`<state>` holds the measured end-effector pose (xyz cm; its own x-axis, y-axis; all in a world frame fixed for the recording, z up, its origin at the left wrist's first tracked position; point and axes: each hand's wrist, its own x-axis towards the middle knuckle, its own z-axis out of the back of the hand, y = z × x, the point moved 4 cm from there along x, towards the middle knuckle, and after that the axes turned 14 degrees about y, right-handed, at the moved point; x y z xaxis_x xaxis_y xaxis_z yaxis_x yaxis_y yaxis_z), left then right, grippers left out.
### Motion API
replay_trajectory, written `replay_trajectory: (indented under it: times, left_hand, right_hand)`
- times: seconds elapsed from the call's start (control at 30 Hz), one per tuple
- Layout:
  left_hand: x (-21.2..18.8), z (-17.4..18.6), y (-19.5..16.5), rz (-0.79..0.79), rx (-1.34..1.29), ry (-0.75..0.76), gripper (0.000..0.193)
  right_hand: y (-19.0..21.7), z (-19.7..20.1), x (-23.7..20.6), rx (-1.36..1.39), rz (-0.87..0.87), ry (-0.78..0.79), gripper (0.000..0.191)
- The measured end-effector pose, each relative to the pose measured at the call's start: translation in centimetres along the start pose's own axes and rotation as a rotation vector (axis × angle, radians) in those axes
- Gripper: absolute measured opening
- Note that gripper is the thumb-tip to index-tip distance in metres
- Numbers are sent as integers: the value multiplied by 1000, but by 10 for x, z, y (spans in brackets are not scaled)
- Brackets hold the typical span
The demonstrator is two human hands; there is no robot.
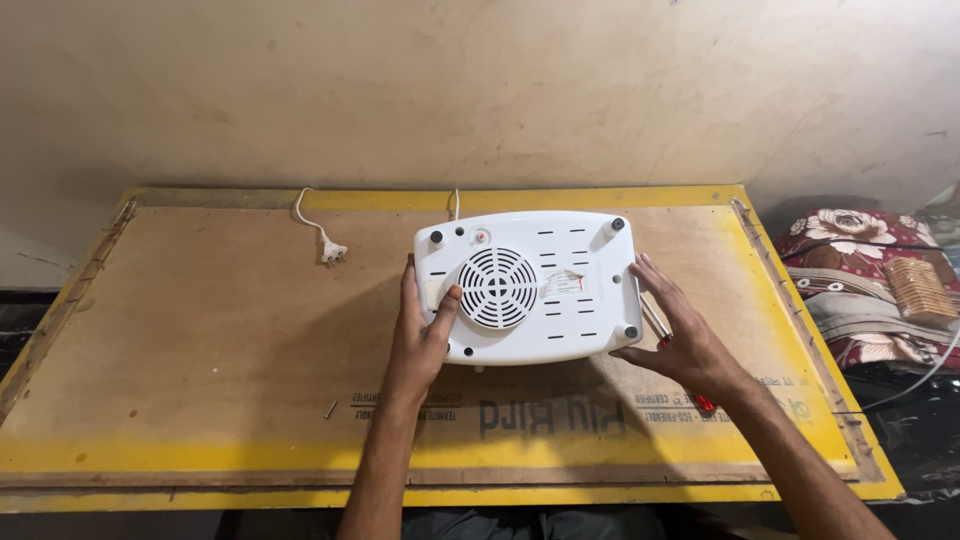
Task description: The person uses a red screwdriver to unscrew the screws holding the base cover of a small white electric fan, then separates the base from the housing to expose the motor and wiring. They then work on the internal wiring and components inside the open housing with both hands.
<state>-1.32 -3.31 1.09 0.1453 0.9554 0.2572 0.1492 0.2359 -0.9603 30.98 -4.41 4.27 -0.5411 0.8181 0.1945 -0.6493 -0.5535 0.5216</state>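
A white flat appliance (560,250) lies upside down on the plywood table (200,320), with a round vent grille (497,288) and black rubber feet on its underside. My left hand (420,335) grips its left edge, thumb resting beside the grille. My right hand (675,335) touches the right edge with fingers spread, and a red-handled screwdriver (655,322) lies under that hand. The appliance's white cord ends in a plug (333,252) on the table to the left.
A loose screw (330,408) lies on the table near its front left. The table has a yellow rim (450,198) and stands against a plain wall. Folded floral bedding (860,270) is piled to the right.
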Motion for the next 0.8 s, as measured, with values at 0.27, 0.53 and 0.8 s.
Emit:
replay_trajectory:
  times: [0.27,0.53,0.8]
  left_hand:
    - [-1,6,-3,-47,-94,31,71]
    - [-1,6,11,-44,-32,42,69]
    - [4,7,18,-33,78,15,63]
  right_hand:
    - [-5,-3,-2,65,-73,11,123]
    - [-20,-2,-9,500,-112,63,120]
    - [-17,16,-2,977,-316,-173,84]
